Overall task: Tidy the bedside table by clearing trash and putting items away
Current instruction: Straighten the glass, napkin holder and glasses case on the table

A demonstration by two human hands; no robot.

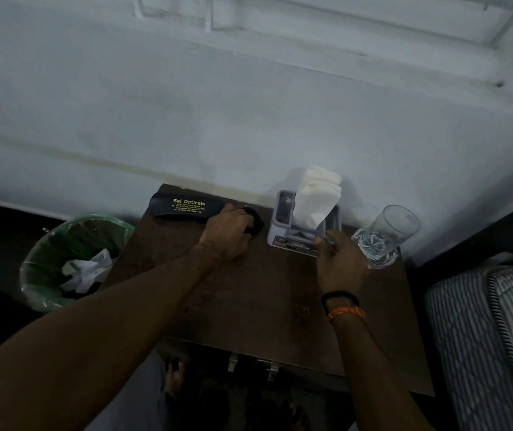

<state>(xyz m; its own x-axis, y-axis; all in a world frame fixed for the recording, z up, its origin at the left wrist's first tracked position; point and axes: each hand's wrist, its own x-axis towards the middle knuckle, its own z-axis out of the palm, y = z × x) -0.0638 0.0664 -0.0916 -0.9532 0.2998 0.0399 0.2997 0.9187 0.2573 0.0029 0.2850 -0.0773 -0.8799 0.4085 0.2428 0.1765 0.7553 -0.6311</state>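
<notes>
The brown bedside table (274, 293) stands against a pale wall. At its back left lies a black spectacle case (183, 208) with gold lettering. My left hand (227, 234) is closed around a small black object (256, 220) at the case's right end; what it is I cannot tell. A grey organiser (283, 219) with white tissues (314, 197) standing in it sits at the back middle. My right hand (339, 259) touches the organiser's front edge with its fingertips. A clear glass (382, 236) leans at the back right.
A bin with a green liner (71, 259) stands on the floor left of the table, with crumpled white paper inside. A striped mattress (491, 337) lies to the right. Metal handles (249, 365) show on the table's front.
</notes>
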